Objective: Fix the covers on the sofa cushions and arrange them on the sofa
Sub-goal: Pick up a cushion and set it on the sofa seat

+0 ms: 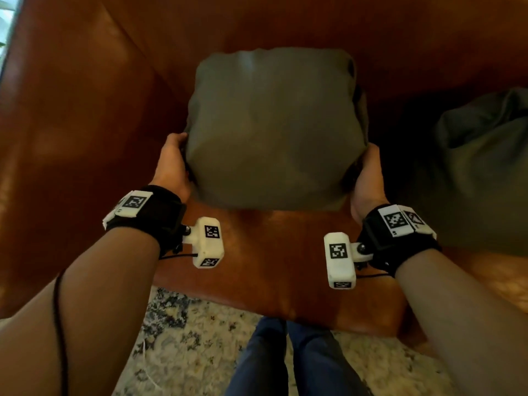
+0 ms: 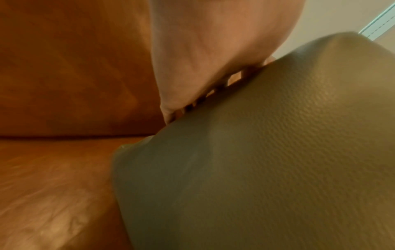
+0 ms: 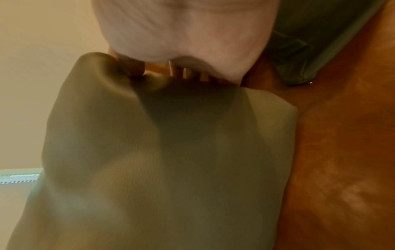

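An olive-green covered cushion (image 1: 271, 130) is held up over the seat of the brown leather sofa (image 1: 85, 138). My left hand (image 1: 173, 164) grips its left edge, thumb on the front and fingers behind. My right hand (image 1: 367, 178) grips its right edge the same way. In the left wrist view the cushion (image 2: 267, 160) fills the right side below my left hand (image 2: 213, 59). In the right wrist view my right hand (image 3: 181, 38) bunches the cushion's fabric (image 3: 160, 160) at its top edge. A second green cushion (image 1: 483, 172) lies on the seat at right.
The sofa's left arm (image 1: 57, 195) rises beside the held cushion, and the backrest (image 1: 285, 21) stands behind it. A patterned rug (image 1: 200, 347) covers the floor in front, with my legs (image 1: 288, 361) against the seat's front edge.
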The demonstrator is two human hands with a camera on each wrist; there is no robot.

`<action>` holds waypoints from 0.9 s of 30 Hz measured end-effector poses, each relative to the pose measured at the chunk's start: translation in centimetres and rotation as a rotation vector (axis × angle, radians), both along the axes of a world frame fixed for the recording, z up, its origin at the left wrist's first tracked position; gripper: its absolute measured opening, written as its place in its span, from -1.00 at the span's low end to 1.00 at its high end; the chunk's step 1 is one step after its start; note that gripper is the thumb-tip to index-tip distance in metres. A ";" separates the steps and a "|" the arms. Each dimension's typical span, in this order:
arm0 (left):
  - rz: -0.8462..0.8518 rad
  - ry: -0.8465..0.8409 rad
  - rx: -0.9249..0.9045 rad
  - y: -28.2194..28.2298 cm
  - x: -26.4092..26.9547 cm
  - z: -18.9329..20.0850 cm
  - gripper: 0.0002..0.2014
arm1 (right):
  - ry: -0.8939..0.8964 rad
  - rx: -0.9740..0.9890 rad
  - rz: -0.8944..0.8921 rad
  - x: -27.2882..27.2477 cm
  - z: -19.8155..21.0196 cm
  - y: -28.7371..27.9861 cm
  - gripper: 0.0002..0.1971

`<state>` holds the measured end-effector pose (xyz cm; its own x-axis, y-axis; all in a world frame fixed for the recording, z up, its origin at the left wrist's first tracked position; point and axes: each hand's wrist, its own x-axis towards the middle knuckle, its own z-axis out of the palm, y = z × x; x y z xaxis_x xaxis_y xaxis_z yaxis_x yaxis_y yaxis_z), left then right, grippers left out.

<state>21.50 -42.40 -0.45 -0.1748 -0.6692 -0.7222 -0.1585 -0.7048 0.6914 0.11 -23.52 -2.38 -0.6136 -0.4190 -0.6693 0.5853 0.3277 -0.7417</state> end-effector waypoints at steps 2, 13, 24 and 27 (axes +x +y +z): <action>0.002 -0.014 0.000 -0.2 0.0 -0.7 -0.70 | 0.038 -0.001 0.015 0.0 -0.4 0.1 -0.44; 0.033 -0.139 -0.042 -0.1 0.1 -2.1 -0.62 | 0.069 0.035 0.093 -0.2 -1.4 0.8 -0.78; 0.059 -0.324 -0.144 2.2 1.3 -0.6 -0.58 | 0.113 0.097 0.073 0.9 -0.5 4.1 -0.49; 0.009 -0.339 -0.128 4.7 2.6 0.5 -0.80 | 0.125 0.125 0.038 2.2 -0.2 5.8 -0.52</action>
